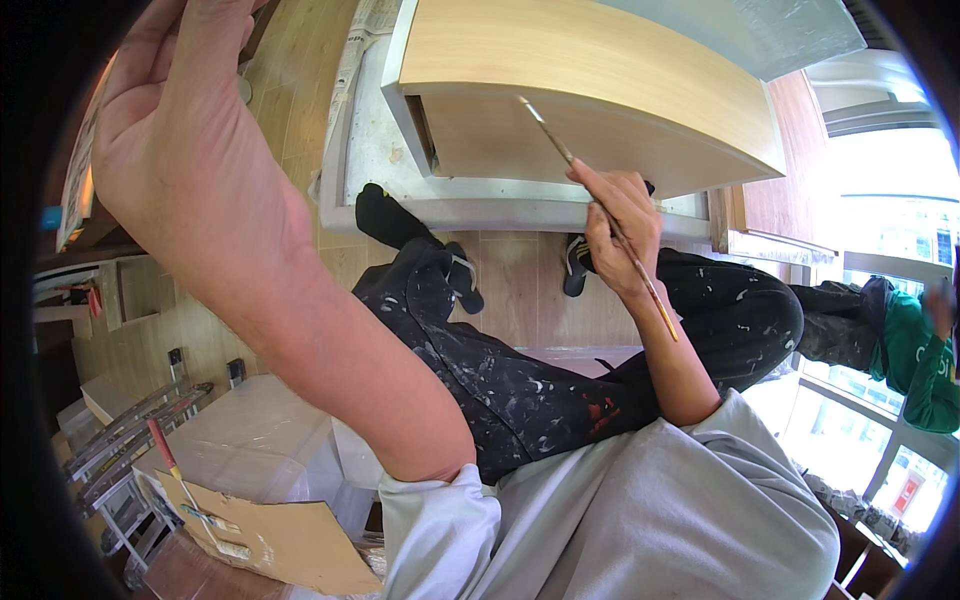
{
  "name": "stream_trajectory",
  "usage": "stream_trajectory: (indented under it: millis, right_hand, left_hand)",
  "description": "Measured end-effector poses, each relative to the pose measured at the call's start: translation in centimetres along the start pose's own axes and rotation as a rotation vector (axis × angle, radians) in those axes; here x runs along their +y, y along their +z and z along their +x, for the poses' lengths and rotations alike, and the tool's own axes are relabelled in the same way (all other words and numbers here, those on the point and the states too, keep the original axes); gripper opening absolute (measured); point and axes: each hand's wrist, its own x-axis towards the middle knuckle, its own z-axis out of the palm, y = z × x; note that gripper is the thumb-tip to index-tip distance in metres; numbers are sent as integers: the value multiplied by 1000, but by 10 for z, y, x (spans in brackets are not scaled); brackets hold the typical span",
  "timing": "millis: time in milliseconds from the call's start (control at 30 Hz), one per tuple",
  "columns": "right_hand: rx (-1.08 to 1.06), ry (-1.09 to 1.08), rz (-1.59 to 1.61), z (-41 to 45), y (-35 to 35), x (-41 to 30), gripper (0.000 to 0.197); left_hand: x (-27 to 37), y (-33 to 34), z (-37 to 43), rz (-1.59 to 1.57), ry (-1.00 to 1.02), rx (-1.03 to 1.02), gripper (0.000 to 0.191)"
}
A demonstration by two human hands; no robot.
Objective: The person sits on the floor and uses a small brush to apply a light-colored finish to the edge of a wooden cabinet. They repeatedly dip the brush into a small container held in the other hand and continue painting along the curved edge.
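Between the fingers and thumb of my right hand (626, 225) is a slim artist's paintbrush (553, 137) with a worn, paint-marked handle. Its tip points up and away, in front of the shaded face of a pale wood-grain cabinet (585, 45); whether it touches the panel cannot be told. My left hand (187, 112) is raised close to the camera at the upper left. Its fingers bend and run past the top edge, so anything they hold is hidden. The cabinet's lighter face lies above, with a pale edge strip (394, 75).
A grey-edged platform (450, 217) supports the cabinet. Behind me at lower left are cardboard (285, 536) holding a red-handled brush (163, 446), a plastic-wrapped box (232, 435) and a ladder (127, 442). A person in a green top (911, 345) is at the right by windows.
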Motion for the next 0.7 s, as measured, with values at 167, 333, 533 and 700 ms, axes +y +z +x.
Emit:
stream_trajectory:
  millis: [167, 333, 533, 700]
  right_hand:
    - [-89, -2, 6, 14, 15, -3, 48]
    - [-86, 8, -20, 18, 20, 0, 49]
    - [-13, 44, -50, 7, 9, 3, 49]
    - [-52, 35, -23, 3, 7, -1, 50]
  left_hand:
    - [0, 0, 0, -2, 1, -2, 25]
    - [0, 0, 1, -2, -1, -5, 25]
    - [0, -3, 1, 3, 3, -7, 25]
    - [0, -2, 1, 0, 3, -10, 25]
